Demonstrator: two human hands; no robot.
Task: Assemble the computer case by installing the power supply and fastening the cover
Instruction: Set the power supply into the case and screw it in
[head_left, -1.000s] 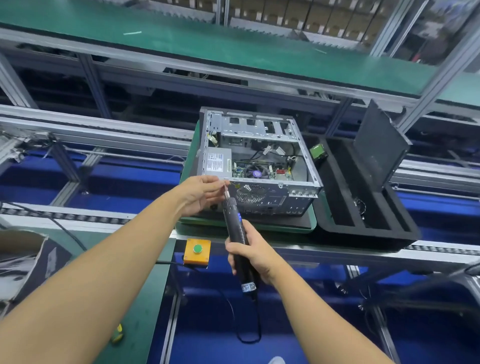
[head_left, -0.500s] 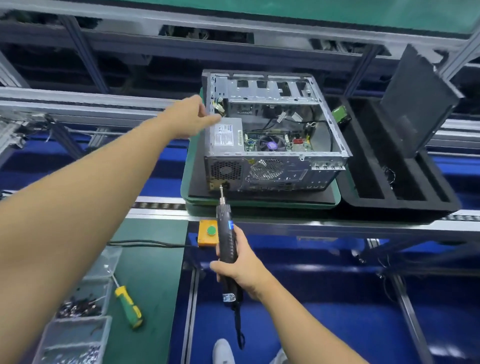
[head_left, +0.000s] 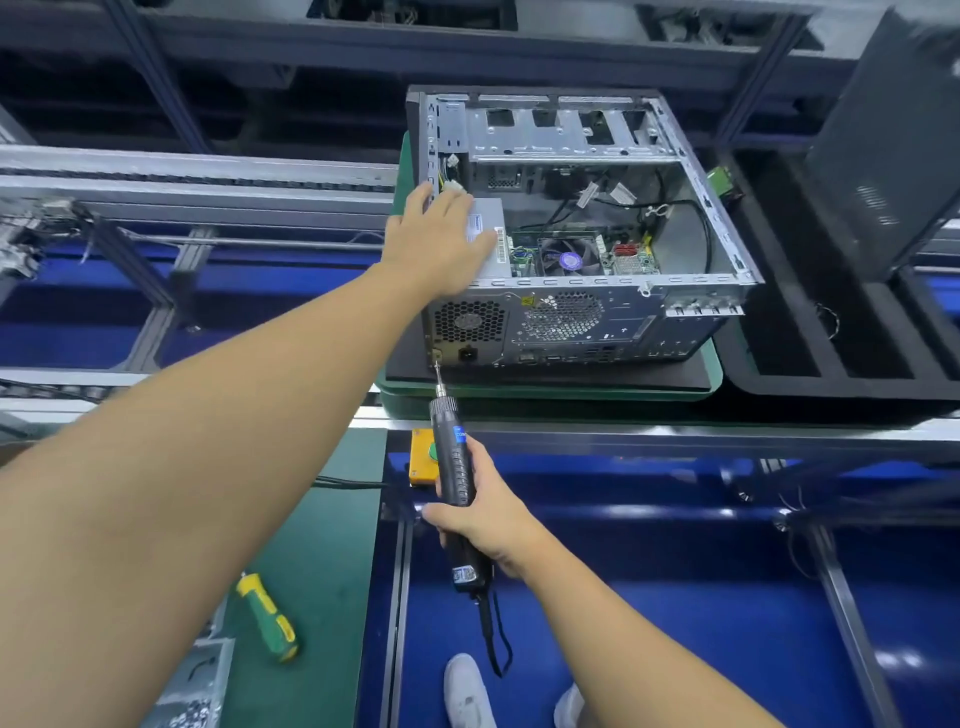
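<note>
An open metal computer case (head_left: 582, 322) lies on its side on a green pallet (head_left: 712, 375), its rear panel facing me. The grey power supply (head_left: 492, 244) sits in the case's left rear corner. My left hand (head_left: 439, 239) lies flat on top of the power supply with its fingers straight. My right hand (head_left: 485, 512) grips a black electric screwdriver (head_left: 453, 457). The screwdriver's bit touches the lower left corner of the rear panel, beside the power socket (head_left: 467, 354). The dark cover panel (head_left: 888, 150) leans upright at the far right.
A black foam tray (head_left: 831, 364) sits right of the case. An orange box with a green button (head_left: 423, 457) is mounted on the rail below. A green and yellow hand screwdriver (head_left: 267, 616) and a bin of screws (head_left: 192, 696) lie on the green bench at lower left.
My left hand went from the screwdriver tip up to the case's left edge, then settled flat on the power supply. The screwdriver bit advanced to the rear panel's lower left corner.
</note>
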